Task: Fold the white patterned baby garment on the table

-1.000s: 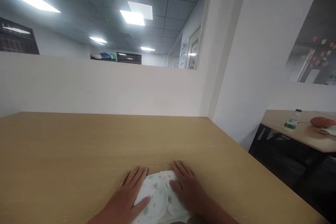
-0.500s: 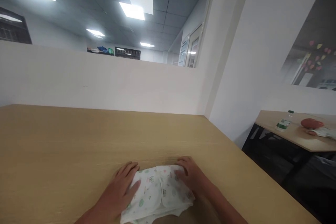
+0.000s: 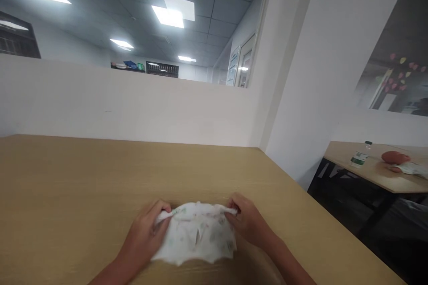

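Note:
A white printed cloth-like piece [image 3: 200, 234], patterned with small green and pink figures, is at the near middle of the wooden table [image 3: 110, 178]. Its far edge is bunched at both ends. My left hand [image 3: 149, 229] pinches the left end between thumb and fingers. At the right end, my right hand [image 3: 247, 218] grips the other corner in the same way. Between my hands the piece spreads toward me, with a wavy near edge and some blur.
White partition walls [image 3: 133, 111] stand behind the table and to its right. Beyond, a second table [image 3: 377, 173] holds a clear bottle with a green cap [image 3: 360, 156], a reddish-orange object [image 3: 395, 157] and a white patterned item [image 3: 414, 169].
Both hands went from lying spread on the piece to pinching its far corners. The piece's far edge is now bunched, and its near edge has shifted away from me.

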Demonstrator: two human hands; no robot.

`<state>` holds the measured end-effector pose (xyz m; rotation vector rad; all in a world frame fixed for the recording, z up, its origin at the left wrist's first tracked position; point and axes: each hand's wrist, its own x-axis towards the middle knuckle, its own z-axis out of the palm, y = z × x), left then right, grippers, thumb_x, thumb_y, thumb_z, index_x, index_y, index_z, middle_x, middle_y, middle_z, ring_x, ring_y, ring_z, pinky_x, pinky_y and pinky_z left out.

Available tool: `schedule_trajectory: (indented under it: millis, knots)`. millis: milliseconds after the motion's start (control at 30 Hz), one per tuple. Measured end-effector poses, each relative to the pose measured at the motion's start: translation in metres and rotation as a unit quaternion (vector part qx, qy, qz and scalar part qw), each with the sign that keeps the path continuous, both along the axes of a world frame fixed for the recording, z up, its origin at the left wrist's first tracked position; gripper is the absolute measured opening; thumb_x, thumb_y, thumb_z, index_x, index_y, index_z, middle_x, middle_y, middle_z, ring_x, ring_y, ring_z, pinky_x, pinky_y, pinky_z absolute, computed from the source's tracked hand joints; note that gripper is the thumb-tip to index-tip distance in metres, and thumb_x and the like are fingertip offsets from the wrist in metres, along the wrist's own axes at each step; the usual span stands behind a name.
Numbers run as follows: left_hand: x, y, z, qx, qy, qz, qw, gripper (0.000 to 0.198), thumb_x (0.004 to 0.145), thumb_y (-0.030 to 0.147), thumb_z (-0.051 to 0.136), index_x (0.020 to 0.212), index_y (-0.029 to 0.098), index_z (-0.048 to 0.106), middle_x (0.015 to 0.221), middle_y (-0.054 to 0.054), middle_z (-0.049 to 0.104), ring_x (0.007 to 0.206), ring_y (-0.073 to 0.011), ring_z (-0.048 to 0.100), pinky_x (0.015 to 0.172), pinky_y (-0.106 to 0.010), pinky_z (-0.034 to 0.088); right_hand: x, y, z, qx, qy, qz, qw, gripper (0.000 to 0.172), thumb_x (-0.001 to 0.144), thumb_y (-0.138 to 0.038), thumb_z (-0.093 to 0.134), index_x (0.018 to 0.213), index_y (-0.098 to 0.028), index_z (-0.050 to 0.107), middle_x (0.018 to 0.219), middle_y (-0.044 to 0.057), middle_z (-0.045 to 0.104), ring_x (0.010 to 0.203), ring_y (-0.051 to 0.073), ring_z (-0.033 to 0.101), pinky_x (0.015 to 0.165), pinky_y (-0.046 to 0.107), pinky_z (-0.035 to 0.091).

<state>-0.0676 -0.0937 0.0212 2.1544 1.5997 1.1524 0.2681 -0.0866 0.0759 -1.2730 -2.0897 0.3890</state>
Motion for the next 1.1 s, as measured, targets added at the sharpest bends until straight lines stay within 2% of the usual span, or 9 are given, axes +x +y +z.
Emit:
schedule_trajectory:
  millis: [133, 200, 333, 433, 533, 633, 800, 933, 1100]
  knots:
    - [-0.012, 0.004, 0.006, 0.190, 0.024, -0.016, 0.981, 0.025, 0.095, 0.028, 0.045, 0.092, 0.013, 0.066, 0.110, 0.001, 0.056, 0.111, 0.0044, 0.043, 0.103, -0.008, 0.028, 0.004, -0.009, 0.015, 0.142, 0.004, 0.087, 0.986, 0.008, 0.088, -0.009, 0.050, 0.087, -0.017, 0.049, 0.099, 0.005, 0.056, 0.093, 0.017, 0.051, 0.082, 0.028, 0.041]
    - [-0.015, 0.002, 0.007, 0.140, 0.078, -0.084, 0.983, 0.027, 0.094, 0.020, 0.041, 0.091, 0.015, 0.067, 0.108, 0.000, 0.056, 0.111, 0.0022, 0.041, 0.105, -0.012, 0.027, 0.007, -0.014, 0.021, 0.117, -0.039, 0.105, 0.987, 0.011, 0.082, -0.006, 0.052, 0.086, -0.017, 0.052, 0.101, 0.005, 0.057, 0.097, 0.018, 0.052, 0.083, 0.028, 0.041]
    - [-0.018, -0.011, 0.012, -0.048, 0.192, -0.195, 0.960, 0.020, 0.087, 0.026, 0.049, 0.090, 0.016, 0.066, 0.104, -0.001, 0.055, 0.109, -0.0021, 0.040, 0.108, -0.018, 0.030, 0.012, -0.021, 0.024, -0.075, -0.137, 0.124, 0.980, 0.011, 0.076, -0.009, 0.065, 0.082, -0.018, 0.065, 0.099, 0.003, 0.061, 0.092, 0.017, 0.057, 0.077, 0.025, 0.043]
    - [-0.018, -0.020, 0.018, -0.085, 0.220, -0.183, 0.954, 0.034, 0.086, 0.051, 0.057, 0.089, 0.021, 0.069, 0.126, 0.002, 0.051, 0.126, -0.0056, 0.037, 0.113, -0.021, 0.034, 0.012, -0.021, 0.022, -0.169, -0.153, 0.134, 0.964, 0.011, 0.074, -0.025, 0.080, 0.079, -0.019, 0.071, 0.089, 0.001, 0.063, 0.083, 0.016, 0.059, 0.070, 0.024, 0.043]
    - [-0.012, -0.020, 0.016, -0.025, 0.208, -0.121, 0.970, 0.039, 0.092, 0.062, 0.046, 0.102, 0.034, 0.071, 0.141, 0.010, 0.042, 0.136, -0.0041, 0.033, 0.117, -0.019, 0.035, 0.004, -0.018, 0.017, -0.095, -0.100, 0.115, 0.984, 0.021, 0.087, -0.040, 0.074, 0.084, -0.019, 0.072, 0.087, 0.003, 0.066, 0.086, 0.017, 0.061, 0.081, 0.028, 0.047]
    - [0.003, -0.014, 0.008, 0.051, 0.197, -0.059, 0.977, 0.038, 0.096, 0.059, 0.043, 0.127, 0.047, 0.061, 0.148, 0.014, 0.035, 0.138, -0.0008, 0.033, 0.117, -0.015, 0.037, -0.012, -0.013, 0.007, 0.018, -0.047, 0.083, 0.995, 0.030, 0.100, -0.043, 0.058, 0.116, -0.020, 0.069, 0.117, 0.006, 0.067, 0.113, 0.021, 0.058, 0.104, 0.036, 0.043]
    - [0.033, 0.005, -0.008, 0.106, 0.252, -0.037, 0.961, 0.052, 0.098, 0.059, 0.039, 0.147, 0.045, 0.045, 0.154, 0.013, 0.029, 0.142, -0.0026, 0.033, 0.121, -0.018, 0.037, -0.037, -0.014, -0.020, 0.043, -0.097, 0.068, 0.992, 0.055, 0.103, -0.041, 0.051, 0.151, -0.015, 0.045, 0.157, 0.009, 0.041, 0.146, 0.021, 0.034, 0.125, 0.039, 0.023]
    - [0.038, 0.022, -0.035, 0.120, 0.297, -0.035, 0.947, 0.061, 0.098, 0.064, 0.033, 0.153, 0.039, 0.041, 0.158, 0.011, 0.023, 0.146, -0.0062, 0.029, 0.123, -0.021, 0.036, -0.042, -0.018, -0.042, -0.013, -0.152, 0.060, 0.987, 0.068, 0.104, -0.044, 0.047, 0.160, -0.010, 0.030, 0.166, 0.011, 0.023, 0.155, 0.025, 0.016, 0.129, 0.045, 0.015]
    - [0.027, 0.029, -0.067, 0.180, 0.357, -0.005, 0.917, 0.075, 0.094, 0.073, 0.033, 0.158, 0.035, 0.034, 0.159, 0.012, 0.019, 0.148, -0.0086, 0.029, 0.118, -0.025, 0.039, -0.035, -0.021, -0.052, -0.021, -0.159, 0.066, 0.985, 0.072, 0.106, -0.052, 0.042, 0.161, -0.008, 0.027, 0.167, 0.014, 0.017, 0.156, 0.025, 0.012, 0.131, 0.047, 0.012]
